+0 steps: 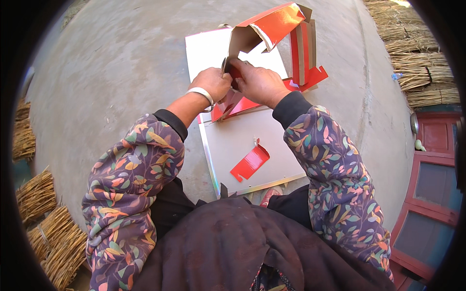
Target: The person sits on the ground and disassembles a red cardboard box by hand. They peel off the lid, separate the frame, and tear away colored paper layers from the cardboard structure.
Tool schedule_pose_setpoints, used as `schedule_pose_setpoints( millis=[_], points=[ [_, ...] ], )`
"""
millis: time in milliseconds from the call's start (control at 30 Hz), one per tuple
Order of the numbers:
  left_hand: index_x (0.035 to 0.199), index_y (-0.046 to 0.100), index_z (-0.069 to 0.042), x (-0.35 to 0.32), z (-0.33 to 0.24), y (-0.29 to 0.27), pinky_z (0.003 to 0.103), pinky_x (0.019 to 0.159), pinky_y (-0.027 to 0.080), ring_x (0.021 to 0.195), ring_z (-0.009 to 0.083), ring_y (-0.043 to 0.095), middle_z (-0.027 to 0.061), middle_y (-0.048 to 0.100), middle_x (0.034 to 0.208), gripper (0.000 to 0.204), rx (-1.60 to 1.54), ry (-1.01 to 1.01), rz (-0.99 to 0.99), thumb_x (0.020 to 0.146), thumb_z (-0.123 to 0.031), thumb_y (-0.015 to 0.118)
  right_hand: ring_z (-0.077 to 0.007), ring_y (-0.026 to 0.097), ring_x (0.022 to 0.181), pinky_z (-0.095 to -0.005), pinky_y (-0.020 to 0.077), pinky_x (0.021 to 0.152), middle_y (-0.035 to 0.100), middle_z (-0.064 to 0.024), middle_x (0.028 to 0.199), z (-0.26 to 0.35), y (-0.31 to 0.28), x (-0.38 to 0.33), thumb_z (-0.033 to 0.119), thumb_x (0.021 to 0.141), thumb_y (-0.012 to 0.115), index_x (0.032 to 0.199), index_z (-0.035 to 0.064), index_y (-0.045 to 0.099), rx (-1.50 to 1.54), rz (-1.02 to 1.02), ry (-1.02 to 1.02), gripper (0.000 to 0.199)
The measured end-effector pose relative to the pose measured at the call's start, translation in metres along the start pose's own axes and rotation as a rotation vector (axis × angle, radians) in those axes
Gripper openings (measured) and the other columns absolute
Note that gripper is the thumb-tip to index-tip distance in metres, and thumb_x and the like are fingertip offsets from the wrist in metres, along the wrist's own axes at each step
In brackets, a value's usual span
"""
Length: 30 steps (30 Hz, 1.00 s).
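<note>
Both hands are closed on a folded piece of cardboard (272, 24), glossy red outside and brown-grey inside, bent into a box shape. My left hand (211, 83), with a pale bangle at the wrist, grips its near edge. My right hand (258, 83) sits close beside it, fingers pressed on the same cardboard. Behind them more red cardboard strips (303, 53) stand up and trail to the right. Beneath lies a low table (257, 131) with a pale top and shiny metal edging. A cut red cardboard piece (250, 162) rests on its near part.
Grey concrete floor (116, 72) surrounds the table. Bundles of straw (412, 58) lie along the far right, with others (53, 237) at the lower left. Red-framed doors or windows (429, 194) are on the right. A shoe (270, 195) shows below the table's near edge.
</note>
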State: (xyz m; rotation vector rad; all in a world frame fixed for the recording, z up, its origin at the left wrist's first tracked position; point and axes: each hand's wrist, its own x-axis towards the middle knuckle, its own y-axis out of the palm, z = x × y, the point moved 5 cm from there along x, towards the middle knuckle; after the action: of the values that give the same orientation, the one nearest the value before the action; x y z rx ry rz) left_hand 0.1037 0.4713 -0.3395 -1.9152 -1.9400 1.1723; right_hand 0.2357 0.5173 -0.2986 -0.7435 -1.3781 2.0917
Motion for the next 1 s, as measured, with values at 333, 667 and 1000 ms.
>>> schedule_pose_setpoints(
  millis=[333,667,1000],
  points=[
    [0.073,0.068,0.003,0.002,-0.014,0.003,0.041,0.071,0.056,0.062,0.0290,0.069,0.0149,0.066,0.059,0.046,-0.039,0.015,-0.094,0.093,-0.032,0.046,-0.0440,0.071,0.092,-0.0522,0.0557,0.087,0.073,-0.0238,0.100,-0.020,0.001,-0.008,0.025,0.100,0.056,0.147,0.0119,0.040,0.002,-0.055,0.107,0.052],
    [0.093,0.074,0.001,0.002,-0.023,0.013,0.045,0.082,0.054,0.083,0.0391,0.068,0.0232,0.070,0.088,0.043,0.040,0.026,-0.101,0.095,-0.032,0.046,-0.0398,0.071,0.101,-0.0493,0.0557,0.088,0.069,-0.0167,0.122,-0.029,-0.004,-0.016,0.030,0.097,0.060,0.143,0.0155,0.046,0.036,-0.109,0.131,0.050],
    [0.091,0.071,-0.001,-0.018,-0.018,0.000,0.034,0.072,0.053,0.072,0.0197,0.064,0.0099,0.069,0.077,0.041,-0.175,0.269,-0.020,0.102,-0.039,0.061,-0.0374,0.073,0.100,-0.0459,0.0558,0.091,0.073,-0.0217,0.111,-0.024,0.004,-0.001,0.031,0.093,0.063,0.145,0.0123,0.046,0.061,-0.041,0.151,0.057]
  ],
)
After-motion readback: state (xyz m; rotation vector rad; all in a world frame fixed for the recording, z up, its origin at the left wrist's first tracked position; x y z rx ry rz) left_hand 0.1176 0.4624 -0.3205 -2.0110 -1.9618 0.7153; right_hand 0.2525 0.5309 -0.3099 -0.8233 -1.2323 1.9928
